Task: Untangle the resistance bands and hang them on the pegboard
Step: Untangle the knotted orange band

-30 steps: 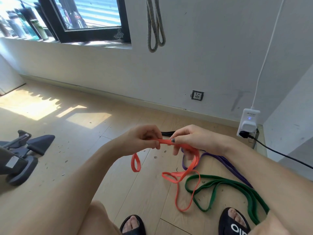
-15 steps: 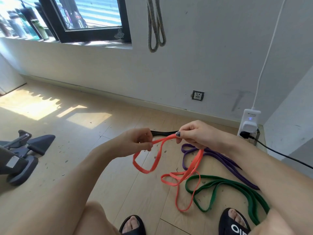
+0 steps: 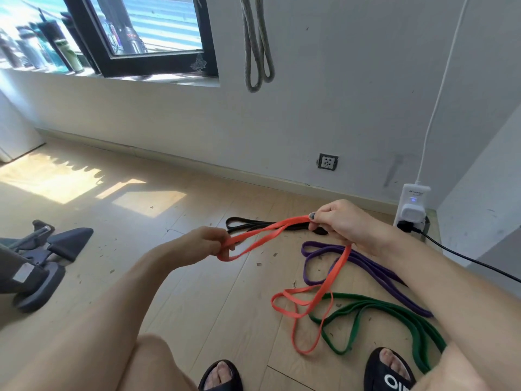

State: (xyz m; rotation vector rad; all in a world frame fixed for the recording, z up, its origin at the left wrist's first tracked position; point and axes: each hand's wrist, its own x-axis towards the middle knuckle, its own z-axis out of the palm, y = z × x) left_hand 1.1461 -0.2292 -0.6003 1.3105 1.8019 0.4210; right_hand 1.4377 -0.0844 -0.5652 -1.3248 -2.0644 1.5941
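Both hands are on the orange resistance band, held up over the wooden floor. Her left hand has its fingers curled around one end loop of it, and her right hand pinches the band further along, so two orange strands run in a shallow sag between the hands. From under the right hand the rest of the band drops to the floor, where it lies in loose loops that cross the near end of the green resistance band.

That green band sprawls on the boards toward the right foot, which wears a black slipper. Just beyond it lies the purple resistance band, folded long, and farther off, behind the raised orange strands, a black resistance band lies flat near the wall.

On the wall a grey rope loop hangs beside the window. Lower down sits a wall socket, and in the corner a white plug adapter with a black cable trailing off right. At the left edge stands some dark exercise equipment.
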